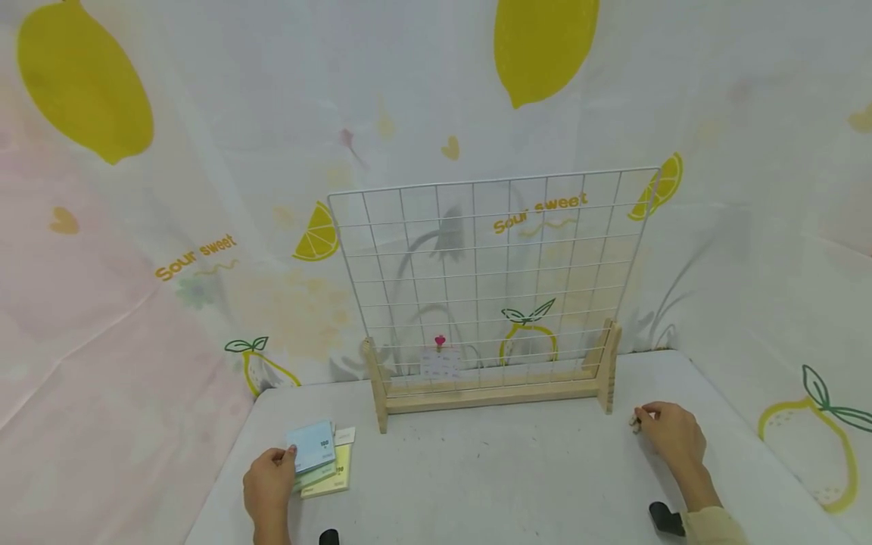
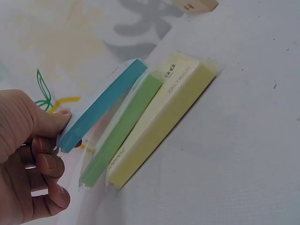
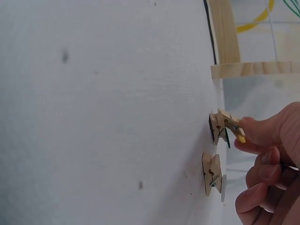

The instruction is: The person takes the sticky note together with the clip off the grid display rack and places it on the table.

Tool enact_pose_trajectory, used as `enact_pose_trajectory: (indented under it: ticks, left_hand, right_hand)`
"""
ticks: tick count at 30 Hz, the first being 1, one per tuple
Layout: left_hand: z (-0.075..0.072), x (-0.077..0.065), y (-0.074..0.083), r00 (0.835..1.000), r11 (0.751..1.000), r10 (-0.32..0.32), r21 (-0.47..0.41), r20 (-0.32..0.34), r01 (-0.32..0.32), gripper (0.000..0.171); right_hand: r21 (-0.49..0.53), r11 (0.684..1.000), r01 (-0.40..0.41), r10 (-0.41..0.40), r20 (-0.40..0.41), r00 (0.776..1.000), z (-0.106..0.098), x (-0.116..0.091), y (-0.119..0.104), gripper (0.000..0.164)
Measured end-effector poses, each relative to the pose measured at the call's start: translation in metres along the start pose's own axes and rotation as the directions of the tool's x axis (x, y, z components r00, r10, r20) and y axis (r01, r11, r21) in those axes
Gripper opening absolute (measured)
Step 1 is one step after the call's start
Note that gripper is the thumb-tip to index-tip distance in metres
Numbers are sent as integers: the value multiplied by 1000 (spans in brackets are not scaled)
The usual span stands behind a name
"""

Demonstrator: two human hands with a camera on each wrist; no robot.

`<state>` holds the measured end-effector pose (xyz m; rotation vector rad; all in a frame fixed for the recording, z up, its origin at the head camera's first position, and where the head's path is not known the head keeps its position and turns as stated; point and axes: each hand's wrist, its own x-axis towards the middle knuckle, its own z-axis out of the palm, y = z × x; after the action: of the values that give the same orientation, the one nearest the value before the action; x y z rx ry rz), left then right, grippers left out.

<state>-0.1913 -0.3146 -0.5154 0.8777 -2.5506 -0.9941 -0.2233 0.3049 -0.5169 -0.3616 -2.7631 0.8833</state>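
Note:
My left hand (image 1: pixel 268 488) pinches the near edge of a blue sticky-note pad (image 2: pixel 103 105) between thumb and fingers. That pad is tilted up over a green pad (image 2: pixel 123 129) and a yellow pad (image 2: pixel 164 124), which overlap each other at the table's left. A small white pad (image 1: pixel 346 436) shows behind them. Over at the right, my right hand (image 1: pixel 674 439) pinches a small wooden clothespin (image 3: pixel 233 125) between thumb and forefinger. Right beside it on the table is a second clothespin (image 3: pixel 216 127), and a third clothespin (image 3: pixel 212 174) lies nearer the curled lower fingers.
A white wire grid (image 1: pixel 473 182) stands upright in a wooden base (image 1: pixel 490 397) at the table's back. Low on it hangs a patterned paper (image 1: pixel 439 365) with a pink heart clip (image 1: pixel 440 341). Lemon-print cloth (image 1: pixel 722 174) walls the table in.

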Motion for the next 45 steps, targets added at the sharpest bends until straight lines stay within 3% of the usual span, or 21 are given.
enact_pose_trajectory:
  ticks: [9, 16, 25, 33, 38, 45]
  left_hand:
    - [2, 0, -5, 999, 1000, -19, -4, -27, 19, 28]
    - [-1, -1, -5, 995, 998, 14, -59, -94, -20, 27]
    - [2, -1, 4, 998, 998, -20, -67, -68, 15, 31]
    - [2, -6, 9, 992, 991, 111, -64, -61, -115, 42]
    - [1, -8, 17, 976, 970, 214, -106, -45, -218, 47]
    - [2, -10, 32, 950, 935, 305, -167, -63, -312, 35]
  right_hand:
    - [-1, 1000, -23, 23, -7, 1000, -2, 1, -1, 30]
    - [22, 1000, -13, 14, -34, 999, -2, 0, 1, 32]
    - [72, 997, -5, 9, -56, 998, -8, 0, -6, 36]
    - [97, 993, 74, -65, -88, 994, -10, -1, -20, 34]
    - [107, 987, 120, -107, -121, 987, -14, -3, -30, 33]
    - [91, 982, 166, -149, -166, 975, -20, 0, -45, 30]
